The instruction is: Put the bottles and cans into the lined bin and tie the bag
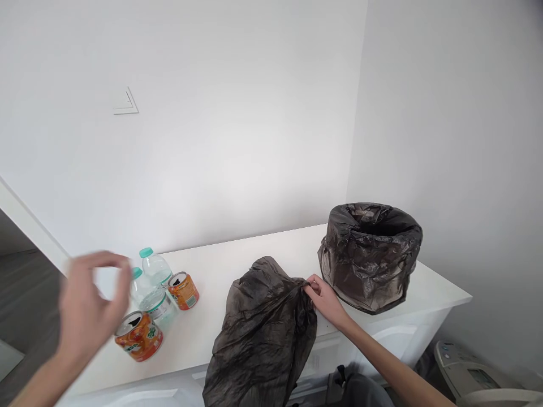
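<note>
My right hand (323, 297) pinches the edge of a loose dark plastic bag (263, 333) that lies over the front edge of the white table (254, 254). My left hand (91, 308) hovers blurred above the table's left end, fingers curled and apart, holding nothing. Just right of it lie two orange drink cans (138, 336) (184, 290) on their sides and two clear plastic bottles with green caps (155, 265) (148, 297).
A small bin lined with a dark bag (370, 254) stands at the table's right end, close to the wall corner. A wall switch plate (126, 103) sits high on the left. A grey device (470, 373) rests on the floor at lower right.
</note>
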